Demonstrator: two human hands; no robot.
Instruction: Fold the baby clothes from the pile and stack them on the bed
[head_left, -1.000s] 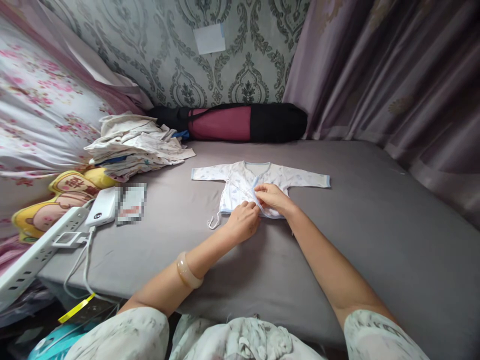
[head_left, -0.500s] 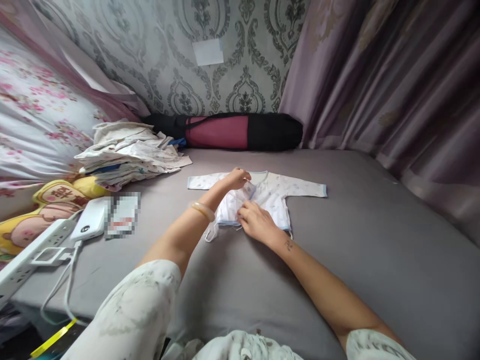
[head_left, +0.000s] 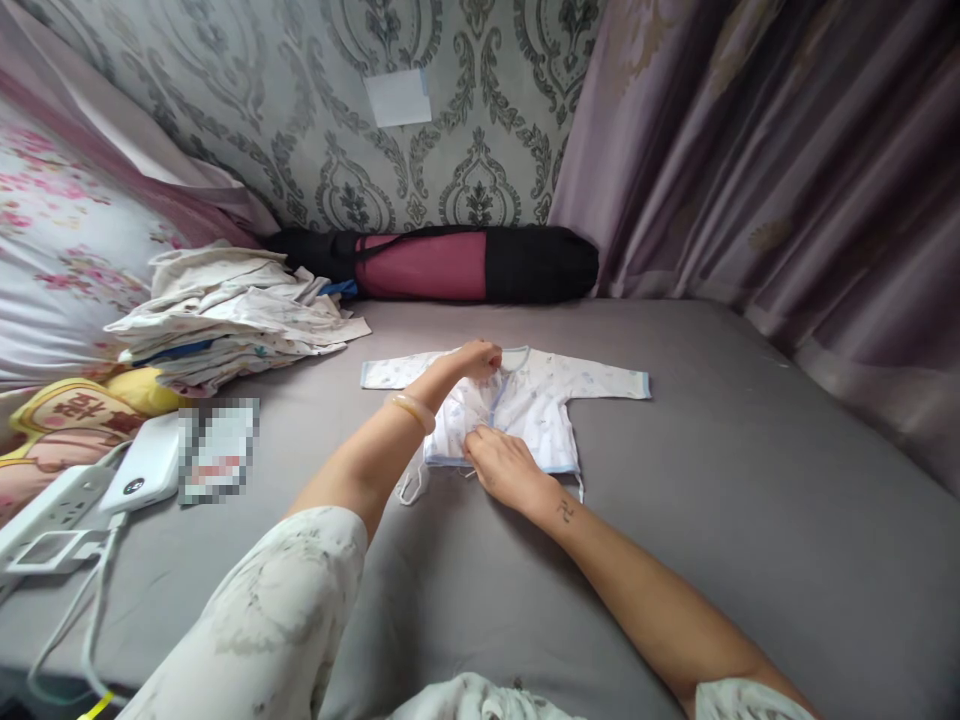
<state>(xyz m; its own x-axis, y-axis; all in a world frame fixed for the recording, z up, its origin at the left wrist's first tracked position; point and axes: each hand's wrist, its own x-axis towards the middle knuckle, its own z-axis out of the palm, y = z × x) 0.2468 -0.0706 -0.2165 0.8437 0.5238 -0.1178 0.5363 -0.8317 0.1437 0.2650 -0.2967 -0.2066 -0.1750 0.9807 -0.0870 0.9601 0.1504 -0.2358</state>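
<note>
A small white baby shirt (head_left: 551,425) with blue trim and a faint print lies spread on the grey sheet, both sleeves stretched out sideways. Near its neckline my left hand (head_left: 480,360) pinches the front edge of the cloth. Lower down, close to the hem, my right hand (head_left: 504,462) has its fingers closed on the same front panel. Thin white ties hang out below the hem at both sides. My left forearm, with a pale bangle (head_left: 414,410), covers part of the left sleeve and side.
A pile of folded clothes (head_left: 240,310) lies at the back left. Beside it are a yellow cushion (head_left: 82,410), a power strip (head_left: 60,505), a white power bank (head_left: 146,465) with cables and a blurred-out flat item (head_left: 221,450). A black and maroon long bag (head_left: 427,265) lies along the wall.
The shirt's front panel, raised and bunched before, now lies flatter towards the middle. My right hand has moved slightly left and nearer to me. The whole view has shifted a little.
</note>
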